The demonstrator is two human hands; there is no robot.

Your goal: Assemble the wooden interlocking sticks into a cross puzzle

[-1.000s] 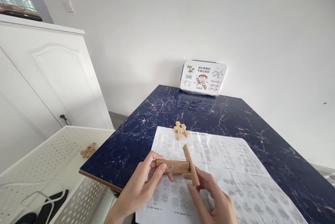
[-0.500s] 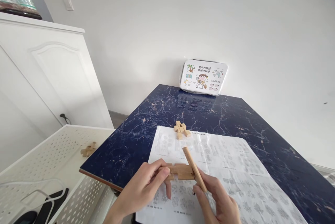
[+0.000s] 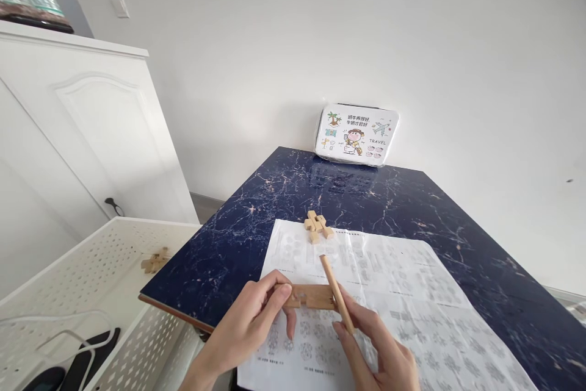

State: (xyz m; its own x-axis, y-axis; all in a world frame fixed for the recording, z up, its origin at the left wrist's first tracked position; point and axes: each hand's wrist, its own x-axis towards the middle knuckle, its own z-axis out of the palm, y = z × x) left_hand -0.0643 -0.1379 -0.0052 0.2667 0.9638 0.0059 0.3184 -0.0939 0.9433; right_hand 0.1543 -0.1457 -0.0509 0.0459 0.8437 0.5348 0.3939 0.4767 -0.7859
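- Head cam: your L hand (image 3: 254,312) grips the L end of a notched wooden block (image 3: 318,297), held above the printed sheet (image 3: 421,281).
- Your R hand (image 3: 378,339) pinches a wooden bar (image 3: 336,293), slanted across the block's R end; can't tell if they're interlocked.
- Small wooden block cluster (image 3: 315,224) at sheet's far edge, on blue marbled counter (image 3: 256,214).
- White case w/ cartoon print (image 3: 357,135) at counter's far end, nr wall.

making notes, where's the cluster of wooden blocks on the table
In the head view, the block cluster sits just right of centre at the far edge of the printed sheet, beyond the stick in the right hand.
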